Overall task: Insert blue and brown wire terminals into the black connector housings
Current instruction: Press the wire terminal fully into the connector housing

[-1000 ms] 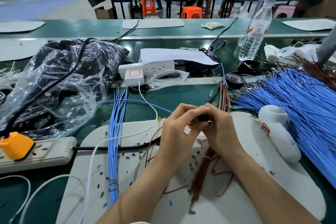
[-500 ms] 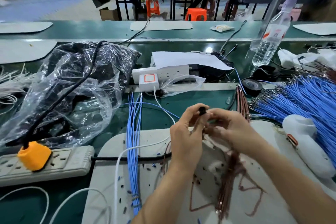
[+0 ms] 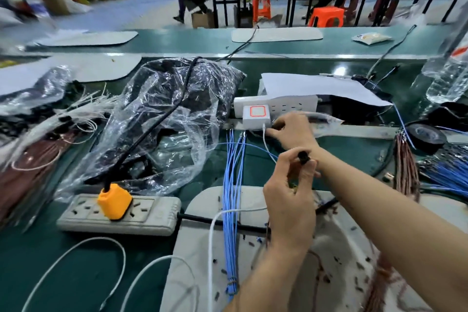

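Observation:
My left hand (image 3: 291,197) pinches a small black connector housing (image 3: 303,157) between thumb and fingertips, held up over the white mat (image 3: 200,213). My right hand (image 3: 295,132) reaches forward past it, its fingertips low beside the far ends of the blue wire bundle (image 3: 234,210). Its fingers are bent, and whether they hold a wire is hidden. A brown wire bundle (image 3: 405,167) lies to the right, with a big pile of blue wires (image 3: 448,175) beyond it. More brown wires (image 3: 379,284) lie on the mat under my right forearm.
A white charger (image 3: 255,114) sits in a white power strip just beyond my right hand. A grey power strip (image 3: 152,215) with an orange plug (image 3: 115,201) lies left, behind it a clear plastic bag (image 3: 164,121). A tape roll (image 3: 426,134) and a water bottle (image 3: 448,76) stand far right.
My hands have parted. The right hand left the housing and moved forward toward the blue wire ends; the left still holds the housing. The view swung left.

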A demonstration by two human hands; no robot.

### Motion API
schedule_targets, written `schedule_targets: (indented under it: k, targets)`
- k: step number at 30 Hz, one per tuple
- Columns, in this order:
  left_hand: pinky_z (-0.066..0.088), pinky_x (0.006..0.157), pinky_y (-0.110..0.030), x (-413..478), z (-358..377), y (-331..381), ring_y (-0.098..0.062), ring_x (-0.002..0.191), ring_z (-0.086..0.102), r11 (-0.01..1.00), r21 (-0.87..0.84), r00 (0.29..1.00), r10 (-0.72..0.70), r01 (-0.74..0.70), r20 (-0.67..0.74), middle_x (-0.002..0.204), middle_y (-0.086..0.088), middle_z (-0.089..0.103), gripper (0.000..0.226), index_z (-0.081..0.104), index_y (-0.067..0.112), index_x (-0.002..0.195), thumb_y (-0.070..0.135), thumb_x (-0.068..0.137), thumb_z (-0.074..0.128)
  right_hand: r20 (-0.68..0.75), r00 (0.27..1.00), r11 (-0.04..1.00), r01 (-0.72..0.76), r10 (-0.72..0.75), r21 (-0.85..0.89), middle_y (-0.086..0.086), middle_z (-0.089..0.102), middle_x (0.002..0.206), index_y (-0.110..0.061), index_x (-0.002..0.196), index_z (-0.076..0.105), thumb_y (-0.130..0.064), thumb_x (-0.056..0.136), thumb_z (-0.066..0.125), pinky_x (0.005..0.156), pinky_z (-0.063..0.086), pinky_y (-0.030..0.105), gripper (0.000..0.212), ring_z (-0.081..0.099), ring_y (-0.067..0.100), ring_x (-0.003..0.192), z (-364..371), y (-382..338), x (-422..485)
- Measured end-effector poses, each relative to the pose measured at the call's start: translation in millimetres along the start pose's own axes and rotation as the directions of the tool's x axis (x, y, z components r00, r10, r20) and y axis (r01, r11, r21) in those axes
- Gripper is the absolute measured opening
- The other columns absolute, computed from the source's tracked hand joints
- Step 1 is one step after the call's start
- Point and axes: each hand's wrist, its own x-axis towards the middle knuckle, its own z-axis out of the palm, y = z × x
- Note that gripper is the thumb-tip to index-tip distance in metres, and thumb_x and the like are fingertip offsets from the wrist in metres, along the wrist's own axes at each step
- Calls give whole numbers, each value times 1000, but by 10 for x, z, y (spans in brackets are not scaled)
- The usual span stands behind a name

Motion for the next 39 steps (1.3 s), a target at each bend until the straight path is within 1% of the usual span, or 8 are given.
schedule_targets:
  k: [5, 10, 20, 23, 25, 29, 33, 39]
  targets:
    - [54, 76, -32, 15, -7, 3, -13, 75, 66, 998, 46, 999, 37, -37, 9, 83, 11, 69, 14, 62, 32, 100, 20, 93, 60, 51, 999, 989, -11, 4, 145, 11, 73, 98, -4, 95, 75, -20, 84, 72, 86, 47, 29, 20, 65, 19, 90, -61, 2, 13]
    - [54, 77, -30, 3, -5, 11, -13, 76, 66, 997, 60, 998, 49, -52, 39, 86, 10, 70, 17, 61, 37, 98, 21, 93, 60, 42, 999, 987, -5, -2, 162, 10, 73, 103, -4, 96, 75, -15, 86, 66, 88, 47, 28, 17, 65, 20, 98, -134, 83, 44]
    - [55, 77, -29, -17, -1, 10, -10, 75, 66, 993, 99, 996, 54, -61, 75, 85, 8, 70, 14, 62, 33, 100, 21, 93, 61, 44, 994, 985, 92, -100, 147, 8, 73, 99, -3, 96, 74, -11, 83, 71, 79, 41, 16, 16, 62, 14, 89, -165, 185, -58]
    - [54, 76, -26, -15, -7, 12, -9, 75, 66, 992, 106, 995, 58, -67, 79, 85, 8, 71, 16, 61, 36, 98, 21, 92, 61, -4, 995, 994, 104, -103, 37, 13, 71, 100, -1, 97, 72, -8, 88, 63, 80, 45, 24, 15, 63, 22, 93, -226, 234, -105]
    - [55, 76, -28, -18, -3, 14, -8, 74, 66, 992, 106, 995, 57, -65, 81, 85, 8, 70, 18, 61, 37, 97, 20, 92, 61, -63, 991, 974, 103, -118, -200, 17, 66, 107, -1, 104, 69, -5, 91, 53, 84, 48, 34, 21, 60, 30, 100, -299, 305, -142]
    - [55, 76, -29, -32, 9, 13, -8, 73, 66, 993, 103, 995, 43, -52, 88, 85, 6, 71, 16, 62, 32, 98, 18, 91, 62, 30, 999, 785, 31, -15, -619, 17, 60, 113, -1, 112, 63, 7, 88, 49, 71, 42, 34, 29, 56, 34, 108, -401, 377, -219]
    - [53, 74, -22, -40, -3, 22, -7, 72, 66, 992, 112, 994, 46, -57, 104, 85, 8, 70, 15, 62, 31, 99, 18, 92, 62, 108, 993, 698, 48, 42, -715, 15, 60, 120, -3, 118, 62, 7, 87, 51, 81, 47, 38, 34, 54, 35, 114, -392, 262, -163]
    - [53, 76, -23, -50, -20, 16, -9, 74, 66, 991, 130, 993, 31, -46, 117, 85, 6, 70, 14, 62, 31, 99, 20, 91, 62, 111, 989, 768, -2, 95, -641, 20, 53, 126, 1, 122, 57, 6, 89, 47, 88, 46, 43, 36, 47, 37, 121, -459, 258, -73]
